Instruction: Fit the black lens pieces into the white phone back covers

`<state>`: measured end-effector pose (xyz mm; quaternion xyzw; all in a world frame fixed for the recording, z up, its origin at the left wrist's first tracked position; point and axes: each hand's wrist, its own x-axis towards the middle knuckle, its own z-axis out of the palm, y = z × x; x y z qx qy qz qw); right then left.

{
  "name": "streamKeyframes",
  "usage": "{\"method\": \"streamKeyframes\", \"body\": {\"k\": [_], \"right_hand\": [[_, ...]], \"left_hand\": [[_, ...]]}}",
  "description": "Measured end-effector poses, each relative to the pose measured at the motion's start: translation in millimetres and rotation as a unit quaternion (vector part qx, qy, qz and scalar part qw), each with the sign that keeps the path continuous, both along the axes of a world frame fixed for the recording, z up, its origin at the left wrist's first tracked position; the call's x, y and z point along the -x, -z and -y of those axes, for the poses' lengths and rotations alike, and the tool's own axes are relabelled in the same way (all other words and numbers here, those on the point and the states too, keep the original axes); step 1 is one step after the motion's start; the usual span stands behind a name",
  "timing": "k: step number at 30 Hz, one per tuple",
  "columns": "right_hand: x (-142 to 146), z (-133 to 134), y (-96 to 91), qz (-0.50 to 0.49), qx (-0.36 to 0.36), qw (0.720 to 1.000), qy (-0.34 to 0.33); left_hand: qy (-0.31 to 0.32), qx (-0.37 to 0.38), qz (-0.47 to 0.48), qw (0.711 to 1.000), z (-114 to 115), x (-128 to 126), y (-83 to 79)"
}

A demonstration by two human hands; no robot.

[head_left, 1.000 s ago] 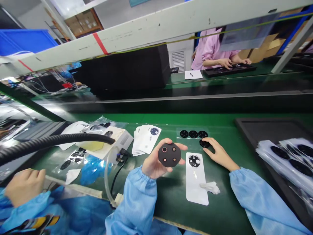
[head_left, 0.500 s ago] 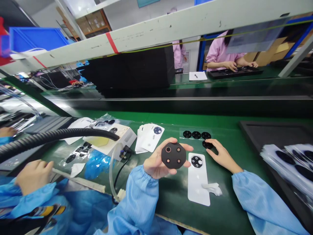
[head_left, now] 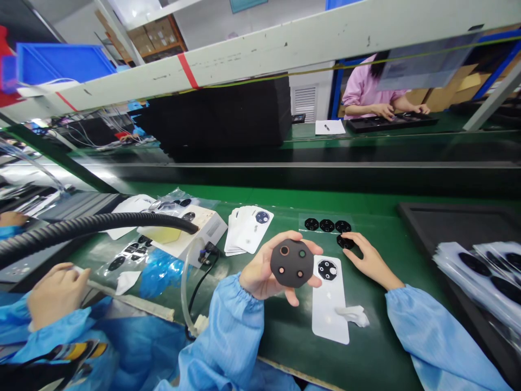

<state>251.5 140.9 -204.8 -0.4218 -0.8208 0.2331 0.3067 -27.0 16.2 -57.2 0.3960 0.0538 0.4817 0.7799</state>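
Observation:
Raised over the bench, my left hand [head_left: 254, 274] is closed around the edge of a black many-sided camera lens plate [head_left: 292, 263] with several round holes. My right hand [head_left: 372, 262] rests low on the bench, thumb and fingers at the edges of another glossy black lens plate [head_left: 344, 241]. More lens plates [head_left: 326, 224] lie in a row on clear film just beyond it. Between my hands lies a white phone-shaped card [head_left: 330, 309] with a black lens print at its top. A crumpled white tissue [head_left: 354, 315] overlaps its right edge.
Fanned white cards [head_left: 248, 231] lie left of my left hand, near a white box [head_left: 207, 231] with a black corrugated hose [head_left: 101, 227]. A black tray [head_left: 439, 217] with bagged plates stands right. A co-worker's hand [head_left: 57, 296] is at left; a person in pink [head_left: 362, 92] works across.
My left hand has shifted slightly right and tilted the lens plate, with a lower finger now extended. The right hand stays in place. A person in the background has gone out of view.

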Motion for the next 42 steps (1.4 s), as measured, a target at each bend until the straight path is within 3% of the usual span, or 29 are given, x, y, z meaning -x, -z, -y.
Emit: {"method": "streamKeyframes", "body": {"k": [9, 13, 15, 18, 20, 24, 29, 35, 42], "right_hand": [[3.5, 2.0, -4.8, -0.039, -0.006, 0.999, -0.002], [3.1, 8.4, -15.3, -0.096, -0.023, 0.995, 0.021], [1.2, 15.9, -21.6, -0.118, -0.029, 0.992, 0.034], [-1.2, 31.7, -27.5, -0.115, -0.016, 0.993, 0.020], [-1.5, 42.8, -28.1, -0.093, 0.003, 0.996, -0.009], [-0.7, 56.6, -26.2, -0.041, 0.045, 0.995, -0.074], [-1.2, 57.5, -26.7, 0.033, 0.075, 0.989, -0.125], [0.0, 58.3, -25.7, 0.093, 0.085, 0.985, -0.120], [2.1, 59.1, -29.8, 0.093, 0.084, 0.985, -0.118]], "left_hand": [[-0.031, -0.010, -0.016, 0.999, -1.7, -2.6, 0.6], [-0.098, -0.011, -0.148, 0.984, -10.9, -9.6, 9.1], [-0.143, -0.052, -0.283, 0.947, -19.7, -16.7, 23.9], [-0.205, -0.171, -0.491, 0.829, -31.7, -29.5, 54.6], [-0.216, -0.224, -0.554, 0.772, -36.2, -36.0, 73.8], [-0.203, -0.246, -0.586, 0.745, -38.0, -40.7, 96.6], [-0.193, -0.296, -0.622, 0.699, -35.1, -41.6, 107.7], [-0.197, -0.323, -0.640, 0.668, -33.4, -42.5, 114.6], [-0.214, -0.348, -0.633, 0.657, -32.5, -41.6, 118.6]]}}
